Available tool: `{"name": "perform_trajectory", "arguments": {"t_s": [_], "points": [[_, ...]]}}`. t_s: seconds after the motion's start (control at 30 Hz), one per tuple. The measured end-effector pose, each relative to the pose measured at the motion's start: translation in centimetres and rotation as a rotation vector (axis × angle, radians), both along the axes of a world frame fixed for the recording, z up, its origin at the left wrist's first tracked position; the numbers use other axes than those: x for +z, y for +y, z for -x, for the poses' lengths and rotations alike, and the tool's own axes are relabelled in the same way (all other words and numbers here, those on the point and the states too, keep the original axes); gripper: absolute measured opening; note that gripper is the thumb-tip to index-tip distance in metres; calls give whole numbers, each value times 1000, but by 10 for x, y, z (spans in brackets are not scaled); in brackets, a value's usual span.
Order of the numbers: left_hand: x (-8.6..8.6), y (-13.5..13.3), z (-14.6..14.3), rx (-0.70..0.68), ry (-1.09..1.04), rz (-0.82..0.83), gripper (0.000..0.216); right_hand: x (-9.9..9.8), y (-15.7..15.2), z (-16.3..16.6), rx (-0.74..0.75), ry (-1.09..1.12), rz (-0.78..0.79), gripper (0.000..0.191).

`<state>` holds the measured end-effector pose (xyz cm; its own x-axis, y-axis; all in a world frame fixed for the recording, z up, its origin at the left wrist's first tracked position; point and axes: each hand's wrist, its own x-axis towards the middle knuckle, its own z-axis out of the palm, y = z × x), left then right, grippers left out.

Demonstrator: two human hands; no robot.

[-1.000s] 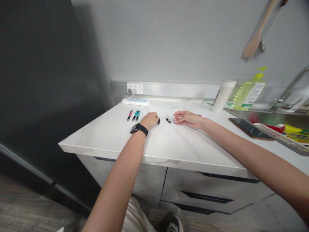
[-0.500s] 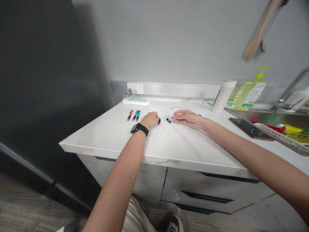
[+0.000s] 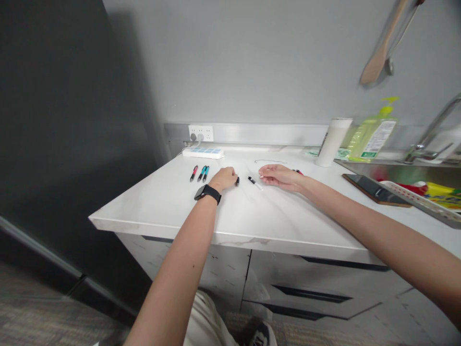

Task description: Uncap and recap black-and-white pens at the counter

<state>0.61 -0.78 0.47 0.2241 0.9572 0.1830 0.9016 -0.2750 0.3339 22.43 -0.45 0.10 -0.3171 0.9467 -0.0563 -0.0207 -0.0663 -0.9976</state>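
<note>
Left hand (image 3: 224,178) is curled over a dark pen (image 3: 237,181) on the white bench (image 3: 252,216), right hand (image 3: 279,175) loose, fingertips at the black-and-white pen (image 3: 255,182): looks light, rigid, slick and roll-prone, so pinch mid-barrel.

Black-and-white pen (image 3: 255,182) lies flat on the white counter (image 3: 252,216) — angled, uncapped look unclear.

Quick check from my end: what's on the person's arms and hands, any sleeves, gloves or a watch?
Both forearms are bare, with no sleeves or gloves in view. The left hand has a black watch with a black strap on its wrist. The right hand and its wrist show nothing worn. No rings can be made out.
</note>
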Motion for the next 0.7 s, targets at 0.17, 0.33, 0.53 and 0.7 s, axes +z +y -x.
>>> {"name": "perform_trajectory", "arguments": {"t_s": [0.17,0.33,0.53,0.7], "points": [[-3,4,0,-2,-21,-15,24,-4,-4,6,-20,11,-28,13],[-4,4,-2,-10,-22,-34,23,-9,-1,5,-39,33,-52,17],[-2,3,-2,-24,-50,-38,24,-7,-1,2,-47,32,-55,22],[-6,7,-3,-29,-63,-57,23,-7,-2,3,-60,-15,-47,11]]}}
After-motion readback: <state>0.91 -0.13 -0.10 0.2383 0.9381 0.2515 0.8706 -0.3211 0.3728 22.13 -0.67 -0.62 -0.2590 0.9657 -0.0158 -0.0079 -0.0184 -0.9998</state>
